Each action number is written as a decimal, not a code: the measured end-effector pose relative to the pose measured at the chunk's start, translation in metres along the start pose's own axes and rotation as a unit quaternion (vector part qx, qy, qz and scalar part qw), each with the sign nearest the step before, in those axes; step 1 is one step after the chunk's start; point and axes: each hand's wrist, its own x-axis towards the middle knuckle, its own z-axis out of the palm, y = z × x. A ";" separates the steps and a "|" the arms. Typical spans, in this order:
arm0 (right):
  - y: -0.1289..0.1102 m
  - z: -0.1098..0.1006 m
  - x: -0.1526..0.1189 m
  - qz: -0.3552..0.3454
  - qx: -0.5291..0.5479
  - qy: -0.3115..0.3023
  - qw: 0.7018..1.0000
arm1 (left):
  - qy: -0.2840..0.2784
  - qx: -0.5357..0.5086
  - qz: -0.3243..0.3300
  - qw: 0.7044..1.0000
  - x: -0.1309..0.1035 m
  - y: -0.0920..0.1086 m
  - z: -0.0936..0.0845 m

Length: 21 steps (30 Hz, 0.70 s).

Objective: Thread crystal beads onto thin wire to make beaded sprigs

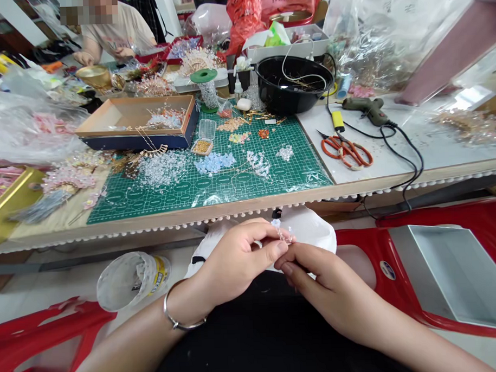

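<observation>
My left hand (pixel 246 256) is closed in a pinch on a small beaded flower sprig (pixel 282 232), with a pale lilac flower and clear beads above the fingertips. Touching it from the right, my right hand (pixel 316 276) has thumb and fingers pressed together just below the beads; whatever is between them is hidden. Both hands are over my lap, in front of the table edge. Beyond them on the green cutting mat (pixel 167 202) lie light blue petals (pixel 214 163), clear petal pieces (pixel 258 164), a pile of clear beads (pixel 161 168) and a small box of gold beads (pixel 202 147).
Orange-handled scissors (pixel 346 151) and a corded glue gun (pixel 365 108) lie right of the mat. Behind it stand an open box (pixel 138 138), a wire spool (pixel 208 89) and a black basin (pixel 291 100). A person (pixel 118 36) sits across the table. A bucket (pixel 127 280) stands below, left.
</observation>
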 end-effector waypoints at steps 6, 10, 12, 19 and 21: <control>0.005 -0.019 -0.002 -0.114 -0.161 0.141 0.970 | 0.006 0.041 0.006 0.999 -0.001 0.006 -0.002; 0.003 -0.041 0.001 -0.220 -0.218 0.176 0.934 | -0.018 0.063 0.003 0.998 -0.001 0.006 -0.001; 0.000 -0.048 0.003 -0.247 -0.222 0.119 0.936 | -0.038 0.070 0.006 0.997 -0.001 0.006 -0.001; -0.001 -0.050 0.004 -0.286 -0.255 0.109 0.917 | -0.064 0.000 -0.039 0.997 0.000 0.005 -0.001; 0.001 -0.048 0.003 -0.312 -0.268 0.112 0.904 | -0.062 -0.032 -0.049 0.996 0.000 0.005 -0.001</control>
